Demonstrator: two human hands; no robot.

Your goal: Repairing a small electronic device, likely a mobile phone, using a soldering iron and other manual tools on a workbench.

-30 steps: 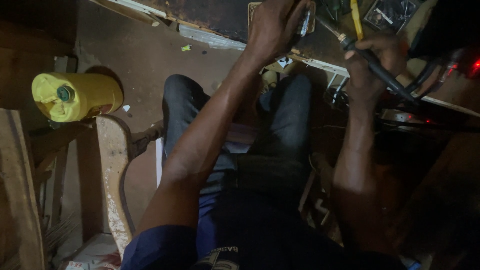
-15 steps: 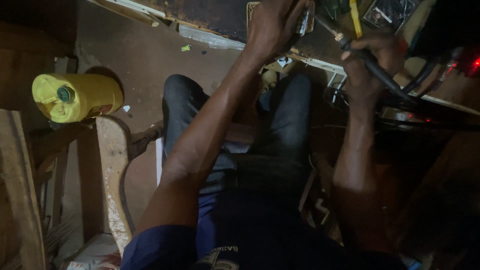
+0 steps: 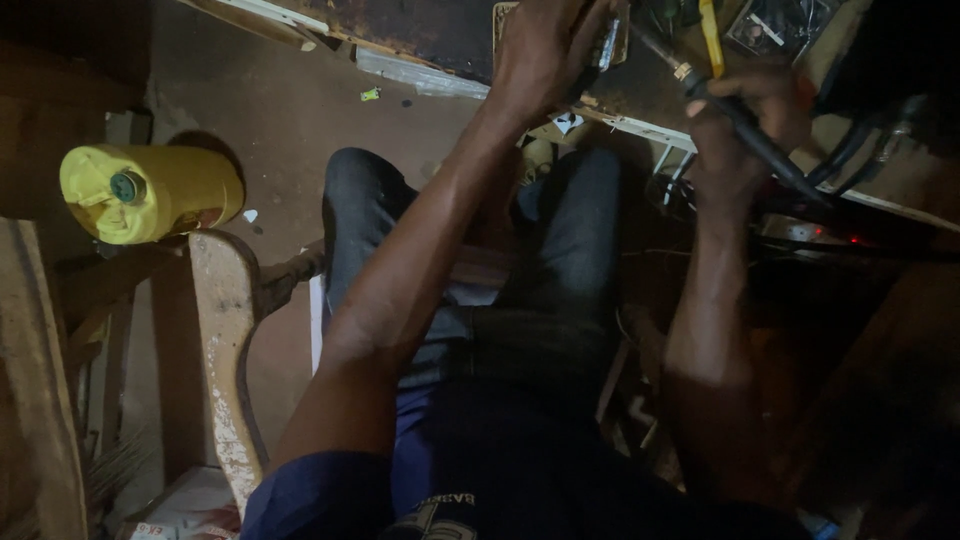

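My left hand [image 3: 548, 48] reaches up to the workbench edge [image 3: 640, 125] and its fingers close around a small shiny metal part [image 3: 606, 45]. My right hand [image 3: 745, 110] grips the dark handle of a soldering iron [image 3: 745, 125], whose thin metal tip [image 3: 655, 48] points up-left toward the part in my left hand. A black cable runs from the handle off to the right. A yellow-handled tool [image 3: 710, 35] lies on the bench just above my right hand. My legs in dark trousers [image 3: 560, 290] fill the middle of the view.
A yellow plastic jerrycan [image 3: 150, 190] lies on the dirt floor at the left. A worn wooden bench arm [image 3: 225, 340] stands next to my left leg. Black cables [image 3: 860, 150] and a small red light [image 3: 852, 240] are at the right.
The view has drifted slightly, so both hands sit a little higher in the frame. The soldering iron and the metal part stay in the same grips.
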